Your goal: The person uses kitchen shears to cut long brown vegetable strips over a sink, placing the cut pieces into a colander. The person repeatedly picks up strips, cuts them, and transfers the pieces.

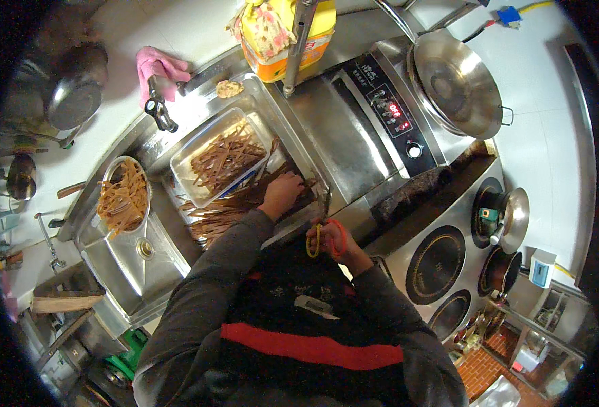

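Note:
My left hand (283, 192) closes over a bundle of long, thin brown strips (218, 216), perhaps dried food, in the right basin of a steel sink. Some strip ends stick out past the fingers towards the scissors. In my right hand (341, 245) is a pair of scissors (326, 204) with one yellow and one red-orange handle loop. Their blades point away from me, over the basin's right edge. Beyond my left hand stands a clear plastic tub (175, 170) holding shorter brown strips (228, 157).
Lighter strips (123, 196) fill a metal bowl (147, 203) at the left basin (118, 262). Behind the sink are a tap (162, 114) and a pink cloth (159, 66). A yellow-orange jug (284, 56), a lit control panel (392, 109) and woks (457, 86) are at right.

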{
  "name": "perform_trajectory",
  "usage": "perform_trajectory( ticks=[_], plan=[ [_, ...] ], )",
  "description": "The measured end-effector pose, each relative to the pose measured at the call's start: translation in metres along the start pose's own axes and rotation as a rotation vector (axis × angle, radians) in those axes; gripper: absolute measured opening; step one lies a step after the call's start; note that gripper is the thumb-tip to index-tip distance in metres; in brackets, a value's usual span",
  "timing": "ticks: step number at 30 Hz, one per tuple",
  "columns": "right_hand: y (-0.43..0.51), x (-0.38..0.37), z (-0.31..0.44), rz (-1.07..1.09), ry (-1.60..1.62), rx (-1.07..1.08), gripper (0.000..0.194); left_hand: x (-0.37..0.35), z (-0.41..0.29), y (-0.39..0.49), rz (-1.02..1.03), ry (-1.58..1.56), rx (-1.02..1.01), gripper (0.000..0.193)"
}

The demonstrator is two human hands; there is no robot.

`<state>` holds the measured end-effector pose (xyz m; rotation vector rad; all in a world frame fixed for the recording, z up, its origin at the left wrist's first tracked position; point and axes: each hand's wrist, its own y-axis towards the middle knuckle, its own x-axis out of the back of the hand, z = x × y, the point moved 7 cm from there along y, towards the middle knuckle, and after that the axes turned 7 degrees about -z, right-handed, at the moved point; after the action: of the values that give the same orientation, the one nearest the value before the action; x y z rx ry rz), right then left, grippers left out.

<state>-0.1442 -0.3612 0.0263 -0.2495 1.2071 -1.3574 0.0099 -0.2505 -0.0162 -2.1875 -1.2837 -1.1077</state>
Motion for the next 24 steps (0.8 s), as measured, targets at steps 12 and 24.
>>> perform_trajectory(
  ticks=[12,24],
  plan=[
    [0.0,-0.054,0.036,0.112,-0.096,0.052,0.039,0.091,-0.019,-0.01,-0.263,-0.16,-0.067,0.018],
    [0.013,-0.076,0.063,0.02,-0.192,0.164,0.033,0.117,-0.045,-0.023,-0.296,-0.149,-0.073,0.015]
  ],
)
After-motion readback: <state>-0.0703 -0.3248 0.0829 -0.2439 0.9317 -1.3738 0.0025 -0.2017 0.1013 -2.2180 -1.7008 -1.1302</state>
